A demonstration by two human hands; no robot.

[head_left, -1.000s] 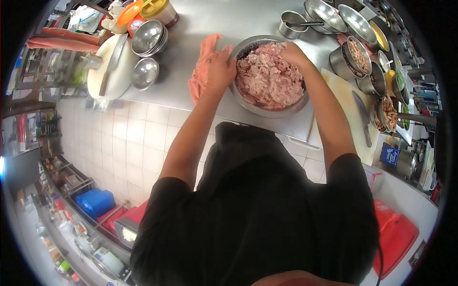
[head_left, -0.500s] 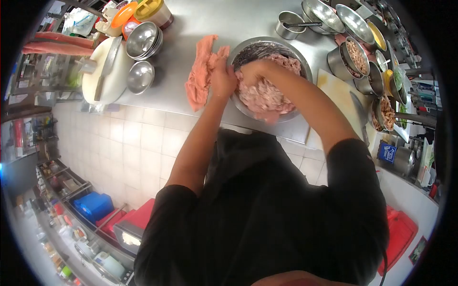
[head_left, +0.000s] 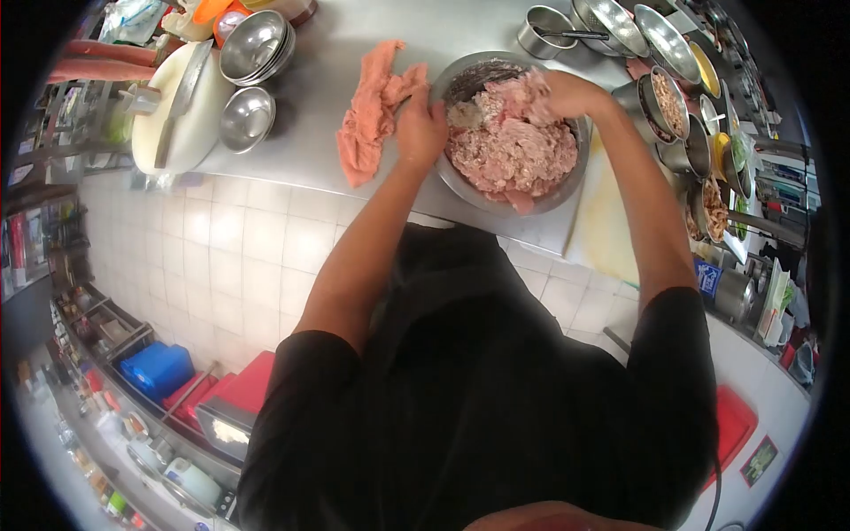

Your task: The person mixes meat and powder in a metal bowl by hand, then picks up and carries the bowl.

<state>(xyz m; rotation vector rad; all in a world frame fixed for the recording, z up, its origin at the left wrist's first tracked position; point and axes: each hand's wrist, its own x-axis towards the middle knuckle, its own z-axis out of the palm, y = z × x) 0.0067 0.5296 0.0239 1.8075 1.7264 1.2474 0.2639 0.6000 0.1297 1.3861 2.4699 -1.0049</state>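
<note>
A large metal bowl (head_left: 577,168) holds a heap of pink minced meat (head_left: 513,150). My left hand (head_left: 421,131) is at the bowl's left rim, its thumb along the edge and its fingers beside an orange cloth (head_left: 367,119). The crumpled cloth lies on the steel table just left of that hand. At the bowl's upper right, my right hand (head_left: 568,94) is curled into the meat; its fingertips are blurred and partly covered by it. Dark residue smears the inner wall on the far left.
Right of the bowl lies a cutting board (head_left: 602,221), with pots and pans (head_left: 660,106) crowded beyond it. A small saucepan (head_left: 544,40) stands behind. At left are stacked metal bowls (head_left: 252,49), a single bowl (head_left: 247,119) and a knife (head_left: 181,102) on a round white board (head_left: 199,142).
My right hand has moved from the bowl's left side to its upper right, drawing meat with it. The left hand stays by the left rim. The whole view has shifted slightly.
</note>
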